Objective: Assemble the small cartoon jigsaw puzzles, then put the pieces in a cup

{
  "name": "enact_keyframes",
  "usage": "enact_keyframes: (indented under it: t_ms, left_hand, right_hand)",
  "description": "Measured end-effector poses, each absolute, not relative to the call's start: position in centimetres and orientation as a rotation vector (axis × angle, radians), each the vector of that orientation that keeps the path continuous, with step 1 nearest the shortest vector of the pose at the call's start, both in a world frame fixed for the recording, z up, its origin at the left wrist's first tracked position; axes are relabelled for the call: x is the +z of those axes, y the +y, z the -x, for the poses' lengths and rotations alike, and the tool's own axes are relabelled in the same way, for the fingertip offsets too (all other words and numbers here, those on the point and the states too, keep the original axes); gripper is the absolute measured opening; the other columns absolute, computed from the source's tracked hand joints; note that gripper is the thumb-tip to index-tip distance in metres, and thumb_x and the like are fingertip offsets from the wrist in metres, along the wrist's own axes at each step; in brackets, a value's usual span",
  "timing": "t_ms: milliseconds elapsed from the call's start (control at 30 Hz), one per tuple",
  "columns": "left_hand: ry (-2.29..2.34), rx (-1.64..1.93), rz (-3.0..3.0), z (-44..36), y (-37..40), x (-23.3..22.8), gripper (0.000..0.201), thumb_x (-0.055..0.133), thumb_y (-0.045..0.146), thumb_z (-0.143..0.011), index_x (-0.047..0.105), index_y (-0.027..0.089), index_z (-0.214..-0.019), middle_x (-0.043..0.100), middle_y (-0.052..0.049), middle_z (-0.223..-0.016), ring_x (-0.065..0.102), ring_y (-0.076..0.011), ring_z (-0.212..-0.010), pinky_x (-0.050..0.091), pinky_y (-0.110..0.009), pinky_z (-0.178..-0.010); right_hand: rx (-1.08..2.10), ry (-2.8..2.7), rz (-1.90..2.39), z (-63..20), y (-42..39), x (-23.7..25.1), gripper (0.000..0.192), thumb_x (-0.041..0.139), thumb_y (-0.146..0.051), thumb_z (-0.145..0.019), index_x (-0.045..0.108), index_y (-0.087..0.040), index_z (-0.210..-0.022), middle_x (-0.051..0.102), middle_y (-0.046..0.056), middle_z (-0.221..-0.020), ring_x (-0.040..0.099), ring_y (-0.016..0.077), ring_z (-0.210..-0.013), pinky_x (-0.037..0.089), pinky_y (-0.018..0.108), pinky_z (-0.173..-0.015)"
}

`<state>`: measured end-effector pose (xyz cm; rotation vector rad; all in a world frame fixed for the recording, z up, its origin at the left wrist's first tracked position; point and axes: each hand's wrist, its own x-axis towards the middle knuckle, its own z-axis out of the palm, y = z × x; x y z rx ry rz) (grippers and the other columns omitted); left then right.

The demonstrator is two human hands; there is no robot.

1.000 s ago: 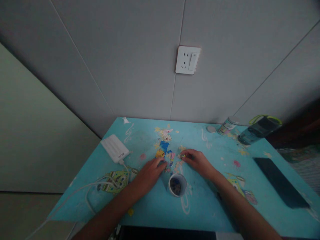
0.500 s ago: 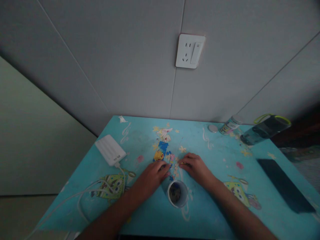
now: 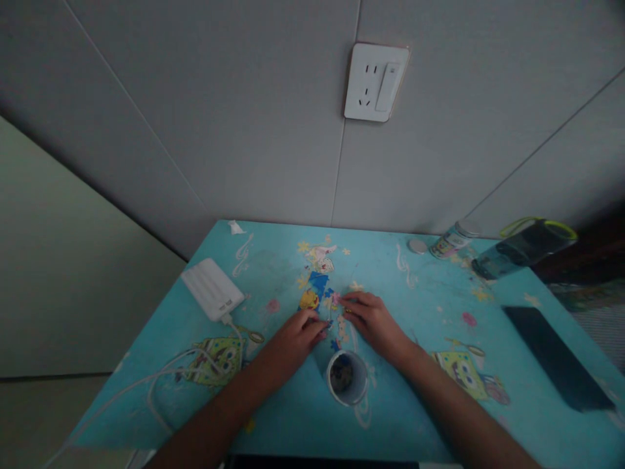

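Note:
My left hand (image 3: 300,332) is closed in a pinch on a small dark-blue jigsaw piece (image 3: 329,324), just below a blue puzzle strip (image 3: 319,284) with a yellow figure on it. Opposite it, my right hand (image 3: 371,319) is bent in a pinch, with a tiny yellow jigsaw piece (image 3: 347,311) at the fingertips. Its forefinger reaches to a pink jigsaw piece (image 3: 336,298). Loose small pieces (image 3: 336,344) lie between the hands. Nearer me stands a white cup (image 3: 360,381) with dark pieces inside.
A white power bank (image 3: 213,289) with a cable (image 3: 156,376) lies on the left. Along the right are a lidded can (image 3: 452,240), a round lid (image 3: 418,246), a water bottle (image 3: 517,251) and a dark flat slab (image 3: 554,355). The patterned tablecloth (image 3: 273,260) meets the wall.
My right hand has moved slightly left and up, its forefinger now at the pink piece. The left fingers have shifted a little, showing the blue piece. The camera view has tilted slightly.

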<state>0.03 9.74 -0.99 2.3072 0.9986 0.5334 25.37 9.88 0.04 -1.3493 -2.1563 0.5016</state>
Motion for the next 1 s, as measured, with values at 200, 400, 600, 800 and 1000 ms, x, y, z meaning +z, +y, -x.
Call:
enact_keyframes:
  t_ms: [200,400,600,800,1000]
  left_hand:
    - [0.917,0.578,-2.235,0.2,9.5,0.4,0.031,0.049,0.024,-0.102,0.058,0.027,-0.132,0.054,-0.005,-0.12,0.056,-0.0186,-0.113,0.048,-0.036,-0.102]
    - [0.888,0.532,-2.228,0.2,9.5,0.7,0.024,0.047,0.021,-0.102,0.066,0.023,-0.116,0.053,-0.004,-0.11,0.055,-0.017,-0.101,0.05,-0.031,-0.09]
    - [0.884,0.541,-2.22,0.5,9.6,1.0,0.017,0.049,0.019,-0.101,0.066,0.02,-0.102,0.052,-0.004,-0.108,0.055,-0.0156,-0.101,0.048,-0.028,-0.091]
    - [0.887,0.569,-2.208,1.0,9.6,0.6,0.014,0.051,0.016,-0.099,0.064,0.021,-0.1,0.051,-0.004,-0.114,0.055,-0.0168,-0.109,0.046,-0.031,-0.099]
    - [0.903,0.61,-2.185,1.2,9.7,0.3,0.012,0.052,0.016,-0.099,0.063,0.022,-0.099,0.052,-0.003,-0.112,0.056,-0.0162,-0.106,0.047,-0.031,-0.097]
  right_hand:
    - [0.576,-2.09,1.415,-26.0,10.1,-0.1,0.033,0.067,-0.028,-0.092,0.069,-0.025,-0.125,0.062,0.009,-0.108,0.063,0.0243,-0.101,0.054,0.038,-0.092]
    - [0.636,-2.046,1.477,-26.2,10.0,0.0,0.019,0.069,-0.028,-0.09,0.07,-0.024,-0.109,0.06,0.007,-0.103,0.062,0.022,-0.096,0.052,0.036,-0.09]
    - [0.627,-2.081,1.482,-26.3,10.2,0.3,0.009,0.07,-0.023,-0.088,0.067,-0.021,-0.097,0.061,0.006,-0.102,0.062,0.0194,-0.092,0.052,0.031,-0.085]
    - [0.524,-2.186,1.466,-25.9,9.4,0.8,0.012,0.057,-0.023,-0.098,0.067,-0.02,-0.105,0.067,0.007,-0.099,0.064,0.0209,-0.093,0.051,0.036,-0.089]
    - [0.545,-2.055,1.384,-26.2,8.5,2.7,0.018,0.053,-0.025,-0.101,0.071,-0.021,-0.106,0.07,0.007,-0.1,0.067,0.0199,-0.092,0.055,0.035,-0.087]
